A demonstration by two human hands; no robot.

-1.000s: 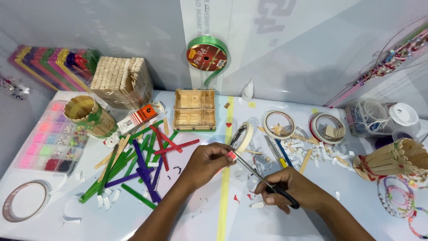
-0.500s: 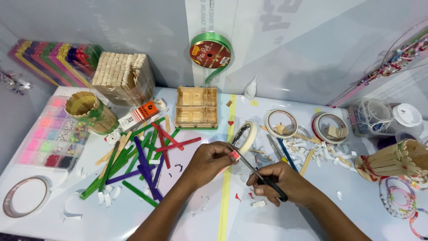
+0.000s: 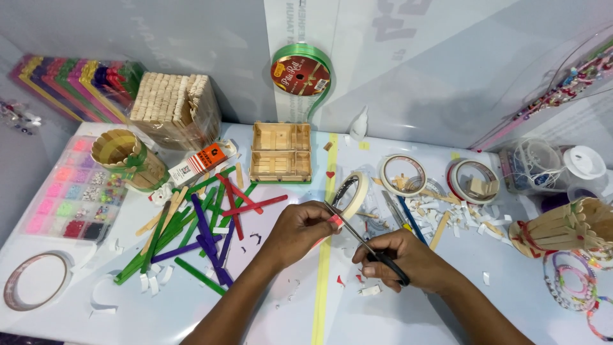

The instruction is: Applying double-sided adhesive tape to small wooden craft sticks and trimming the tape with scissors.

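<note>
red piece (image 3: 334,221): small, pinched by left hand (image 3: 295,231); between scissors (image 3: 367,245) blades

My left grip (image 3: 299,231) and my right grip (image 3: 399,259) sit side by side on the worktop (image 3: 268,313), the scissors (image 3: 367,244) running between them. Left of my left grip lies a heap of craft sticks (image 3: 204,227); beyond those, a stick cup (image 3: 124,156) and a bead tray (image 3: 70,195). Behind my grips stands a small stick box (image 3: 281,152), with a ribbon spool (image 3: 300,75) behind it. A tape roll (image 3: 350,195) stands just behind the scissors. Right of my right grip lie two more tape rolls (image 3: 403,174) and a stick basket (image 3: 568,227).
</note>
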